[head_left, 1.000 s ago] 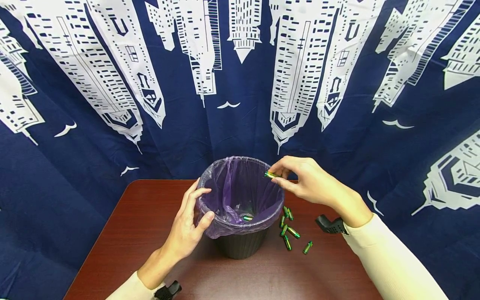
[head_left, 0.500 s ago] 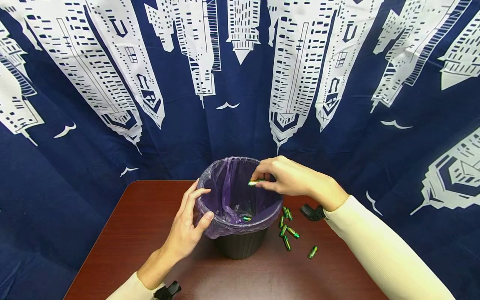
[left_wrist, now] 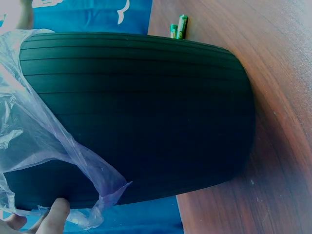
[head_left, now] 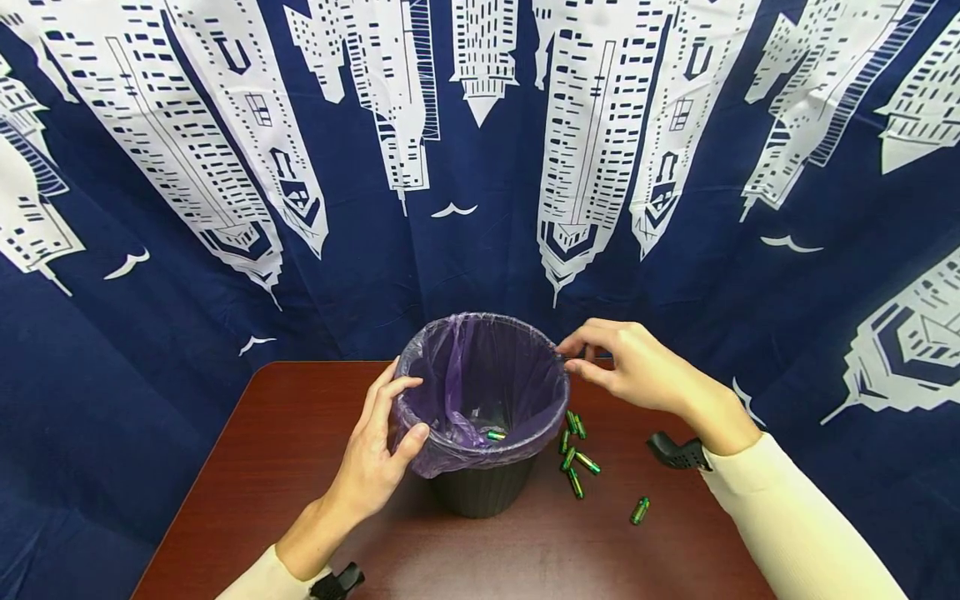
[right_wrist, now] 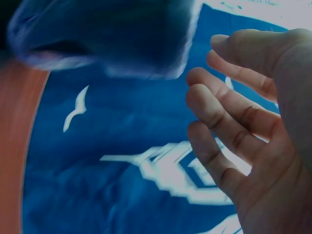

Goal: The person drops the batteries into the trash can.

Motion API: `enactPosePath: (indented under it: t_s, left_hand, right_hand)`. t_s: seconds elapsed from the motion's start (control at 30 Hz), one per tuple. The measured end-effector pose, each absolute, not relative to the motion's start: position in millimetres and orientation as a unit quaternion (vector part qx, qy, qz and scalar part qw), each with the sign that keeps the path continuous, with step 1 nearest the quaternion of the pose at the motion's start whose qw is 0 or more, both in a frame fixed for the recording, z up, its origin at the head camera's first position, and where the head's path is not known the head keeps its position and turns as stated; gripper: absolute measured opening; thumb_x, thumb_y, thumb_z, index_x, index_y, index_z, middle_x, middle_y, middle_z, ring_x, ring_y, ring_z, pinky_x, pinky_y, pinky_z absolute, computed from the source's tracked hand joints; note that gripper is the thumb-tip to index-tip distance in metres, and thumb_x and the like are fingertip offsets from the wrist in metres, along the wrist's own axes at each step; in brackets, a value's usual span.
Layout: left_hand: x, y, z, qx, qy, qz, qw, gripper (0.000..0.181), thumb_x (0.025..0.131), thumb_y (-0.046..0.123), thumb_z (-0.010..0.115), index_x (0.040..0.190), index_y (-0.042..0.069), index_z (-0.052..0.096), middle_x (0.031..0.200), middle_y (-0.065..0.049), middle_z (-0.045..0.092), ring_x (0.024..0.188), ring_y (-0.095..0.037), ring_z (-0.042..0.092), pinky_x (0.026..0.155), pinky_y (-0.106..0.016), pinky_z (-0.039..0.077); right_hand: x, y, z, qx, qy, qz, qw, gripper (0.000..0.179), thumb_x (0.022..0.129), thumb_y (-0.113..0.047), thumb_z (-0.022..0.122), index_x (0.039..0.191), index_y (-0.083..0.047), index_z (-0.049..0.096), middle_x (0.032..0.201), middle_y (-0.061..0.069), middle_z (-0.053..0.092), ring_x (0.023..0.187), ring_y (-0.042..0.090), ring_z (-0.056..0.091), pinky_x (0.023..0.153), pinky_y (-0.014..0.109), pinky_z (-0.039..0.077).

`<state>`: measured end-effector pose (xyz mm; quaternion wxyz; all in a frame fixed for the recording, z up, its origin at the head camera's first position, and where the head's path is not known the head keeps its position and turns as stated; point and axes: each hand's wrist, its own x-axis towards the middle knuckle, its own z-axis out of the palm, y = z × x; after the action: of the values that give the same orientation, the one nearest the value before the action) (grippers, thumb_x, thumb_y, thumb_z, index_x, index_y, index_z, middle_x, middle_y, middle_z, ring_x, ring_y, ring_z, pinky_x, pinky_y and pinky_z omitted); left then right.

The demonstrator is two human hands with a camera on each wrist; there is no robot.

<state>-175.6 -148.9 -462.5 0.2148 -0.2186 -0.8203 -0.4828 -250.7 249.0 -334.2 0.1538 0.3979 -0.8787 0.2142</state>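
Below, reddish-brown table (head_left: 277,442), lined bin (head_left: 480,492) on it, navy skyline-printed cloth (head_left: 480,250) behind

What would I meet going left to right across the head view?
Bare left hand, round black ribbed bin with translucent purple plastic liner, cluster of small green cylindrical batteries, lone green cylindrical battery. Bare right hand overlaps the batteries' span, so is left out.

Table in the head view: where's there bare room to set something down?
The table is bare between its left edge and the left hand, and in front of the bin, left of the lone battery. It's crowded just right of the bin, where the clustered batteries lie.
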Motion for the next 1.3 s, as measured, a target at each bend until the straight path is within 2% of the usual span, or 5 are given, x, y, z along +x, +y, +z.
enactPosePath:
  t_s: [0.13, 0.33, 0.57, 1.0, 1.3]
  left_hand:
    - [-176, -148, -462, -0.22, -0.822, -0.481, 0.212, 0.064, 0.106, 0.023, 0.077, 0.167, 0.027, 0.056, 0.192, -0.005, 0.033, 0.172, -0.041, 0.047, 0.13, -0.025, 0.043]
    - [-178, -147, -458, -0.218, -0.825, -0.478, 0.209, 0.065, 0.106, 0.025, 0.076, 0.167, 0.029, 0.055, 0.192, -0.005, 0.032, 0.172, -0.041, 0.048, 0.131, -0.05, 0.05]
    - [-178, -147, -461, -0.221, -0.818, -0.486, 0.212, 0.064, 0.106, 0.022, 0.077, 0.167, 0.027, 0.055, 0.192, -0.007, 0.032, 0.171, -0.043, 0.047, 0.132, -0.03, 0.043]
    - [-177, -148, -464, -0.225, -0.818, -0.483, 0.215, 0.065, 0.106, 0.022, 0.077, 0.167, 0.026, 0.055, 0.192, -0.007, 0.032, 0.172, -0.042, 0.046, 0.132, -0.03, 0.044]
    - [-176, -149, -464, -0.222, -0.818, -0.485, 0.216, 0.065, 0.106, 0.022, 0.076, 0.167, 0.027, 0.056, 0.191, -0.007, 0.032, 0.172, -0.043, 0.047, 0.131, -0.028, 0.044]
  right_hand:
    - [-242, 278, -358, 0.373, -0.885, 0.227, 0.162, 0.023, 0.101, -0.008, 0.09, 0.12, -0.02, 0.086, 0.102, -0.015, 0.08, 0.084, -0.004, 0.065, 0.074, 0.023, 0.056]
    - [-231, 315, -396, 0.324, -0.907, 0.24, 0.119, 0.023, 0.101, -0.01, 0.09, 0.121, -0.022, 0.085, 0.105, -0.016, 0.081, 0.087, -0.005, 0.066, 0.074, 0.023, 0.055]
    - [-222, 347, -445, 0.299, -0.918, 0.258, 0.022, 0.02, 0.103, -0.017, 0.09, 0.12, -0.025, 0.083, 0.108, -0.013, 0.08, 0.091, -0.006, 0.068, 0.077, 0.026, 0.059]
    - [-193, 413, -525, 0.262, -0.904, 0.311, -0.132, 0.038, 0.095, -0.025, 0.098, 0.128, -0.017, 0.081, 0.125, 0.003, 0.078, 0.108, 0.003, 0.069, 0.082, 0.026, 0.058]
    - [-173, 431, -568, 0.278, -0.888, 0.351, -0.104, 0.036, 0.091, -0.022, 0.101, 0.121, -0.024, 0.081, 0.112, -0.001, 0.067, 0.095, 0.004, 0.057, 0.074, 0.023, 0.049]
